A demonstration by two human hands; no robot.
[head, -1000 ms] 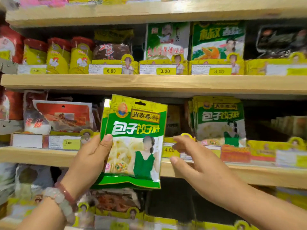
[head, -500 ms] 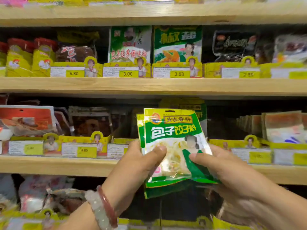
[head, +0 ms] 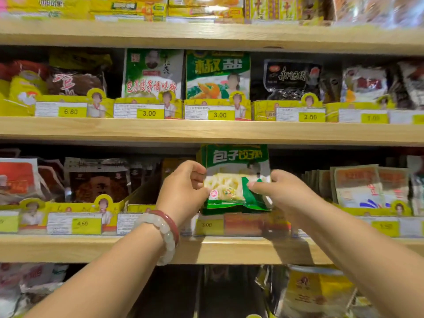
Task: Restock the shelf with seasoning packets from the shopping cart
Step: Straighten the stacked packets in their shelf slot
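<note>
Wooden shelf [head: 229, 250] ahead. Your left hand [head: 183, 191] and right hand [head: 282, 191] both pinch the packets [head: 234, 177] (green) above its front edge.

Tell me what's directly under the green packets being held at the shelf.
Under the green packets, gripped by the left hand and right hand, sits a yellow 3.00 price tag beside an orange label. The slot floor behind them is hidden.

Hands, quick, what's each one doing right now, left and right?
Left hand: fingers curled, pinching the left edge of the green seasoning packets.
Right hand: gripping the packets' right edge, thumb on the front.
</note>
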